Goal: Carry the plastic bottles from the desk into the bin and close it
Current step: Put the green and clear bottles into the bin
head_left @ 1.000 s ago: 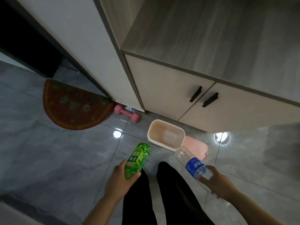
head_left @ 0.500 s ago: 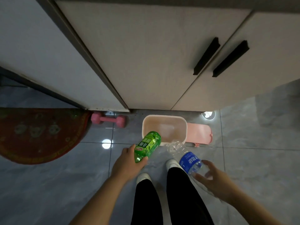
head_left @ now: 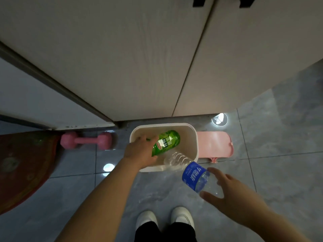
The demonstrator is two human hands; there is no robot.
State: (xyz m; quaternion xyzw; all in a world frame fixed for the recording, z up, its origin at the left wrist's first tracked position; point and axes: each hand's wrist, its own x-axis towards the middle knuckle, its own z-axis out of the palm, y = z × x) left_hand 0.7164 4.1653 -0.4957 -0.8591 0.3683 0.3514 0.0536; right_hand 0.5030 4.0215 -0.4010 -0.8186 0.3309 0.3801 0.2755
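A cream bin (head_left: 193, 137) stands open on the floor against the cabinet, its pink lid (head_left: 215, 144) hanging flat to its right. My left hand (head_left: 139, 152) grips a green bottle (head_left: 167, 142) and holds it tilted over the bin's opening, top end pointing into it. My right hand (head_left: 225, 191) holds a clear bottle with a blue label (head_left: 193, 175) by its base, slanted, its upper end over the bin's near rim. I cannot see anything lying inside the bin.
Pale cabinet doors (head_left: 139, 58) rise right behind the bin. A pink dumbbell (head_left: 86, 142) lies left of the bin, and a red half-round mat (head_left: 22, 168) lies further left. My white shoes (head_left: 165, 218) stand on grey tiles below the bin.
I have leaned in closer to the bin. Both hands have moved forward: the green bottle is now over the bin's opening and the clear bottle's top reaches its near rim.
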